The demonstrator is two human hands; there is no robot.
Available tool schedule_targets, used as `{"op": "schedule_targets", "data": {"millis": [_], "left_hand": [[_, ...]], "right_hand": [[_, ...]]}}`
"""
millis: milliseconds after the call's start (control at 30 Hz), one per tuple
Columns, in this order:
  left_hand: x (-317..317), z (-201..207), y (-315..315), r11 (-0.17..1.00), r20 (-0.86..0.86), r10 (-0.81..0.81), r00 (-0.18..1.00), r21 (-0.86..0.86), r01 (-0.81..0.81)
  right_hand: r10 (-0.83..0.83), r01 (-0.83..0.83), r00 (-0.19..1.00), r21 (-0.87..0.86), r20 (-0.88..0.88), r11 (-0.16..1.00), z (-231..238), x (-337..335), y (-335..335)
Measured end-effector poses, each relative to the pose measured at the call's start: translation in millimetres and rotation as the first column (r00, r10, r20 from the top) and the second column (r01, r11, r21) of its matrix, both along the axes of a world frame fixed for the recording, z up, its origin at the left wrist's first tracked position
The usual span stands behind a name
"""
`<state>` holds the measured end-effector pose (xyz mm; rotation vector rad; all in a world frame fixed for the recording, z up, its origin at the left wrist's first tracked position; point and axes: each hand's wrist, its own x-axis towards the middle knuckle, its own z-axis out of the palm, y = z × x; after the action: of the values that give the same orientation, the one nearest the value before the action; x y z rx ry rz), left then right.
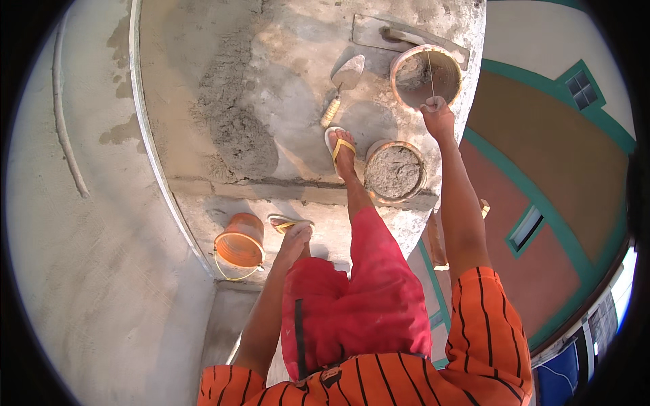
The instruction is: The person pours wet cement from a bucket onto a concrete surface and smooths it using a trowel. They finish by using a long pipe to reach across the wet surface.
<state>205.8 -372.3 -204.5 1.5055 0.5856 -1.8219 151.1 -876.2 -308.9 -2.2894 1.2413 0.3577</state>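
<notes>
My right hand is closed on the thin wire handle of an orange bucket with some grey mortar inside. That bucket stands or hangs at the right edge of the concrete surface; I cannot tell which. My left hand hangs low above my left foot, with no tool visible in it and its fingers too foreshortened to read. Nearer than the held bucket is a second bucket, filled with grey mortar. A pointed trowel with a ribbed pale handle lies left of the held bucket.
Behind the held bucket lies a long flat plastering float. An orange bucket tilts on the lower step at left, showing its inside. Wet mortar covers part of the upper level. The concrete drops away on the right beside a painted wall.
</notes>
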Motion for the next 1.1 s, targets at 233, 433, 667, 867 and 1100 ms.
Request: {"op": "schedule_targets", "data": {"millis": [233,433,667,867,1100], "left_hand": [[-1.4,10.4,-20.5,0.998,0.036,-0.066,0.997,0.006,0.066],[11.6,33.3,-18.8,0.998,0.187,-0.058,0.981,0.021,0.055],[54.5,62.1,-31.7,0.992,0.225,0.048,0.973,0.103,-0.073],[84.2,53.5,-23.0,0.989,0.310,0.142,0.940,-0.014,-0.145],[133.2,23.3,-53.1,0.974,0.123,0.203,0.971,-0.131,-0.187]], "right_hand": [[0.041,-0.044,0.983,-0.013,-0.177,0.999,33.4,-96.5,106.8],[0.673,-0.275,0.586,0.670,-0.452,0.690,47.1,-151.4,157.8],[0.738,-0.351,0.548,0.693,-0.393,0.630,47.4,-115.5,122.2],[0.704,-0.357,0.565,0.642,-0.430,0.679,76.8,-82.4,140.3],[0.706,-0.403,0.595,0.618,-0.384,0.675,155.7,-38.3,168.4]]}}
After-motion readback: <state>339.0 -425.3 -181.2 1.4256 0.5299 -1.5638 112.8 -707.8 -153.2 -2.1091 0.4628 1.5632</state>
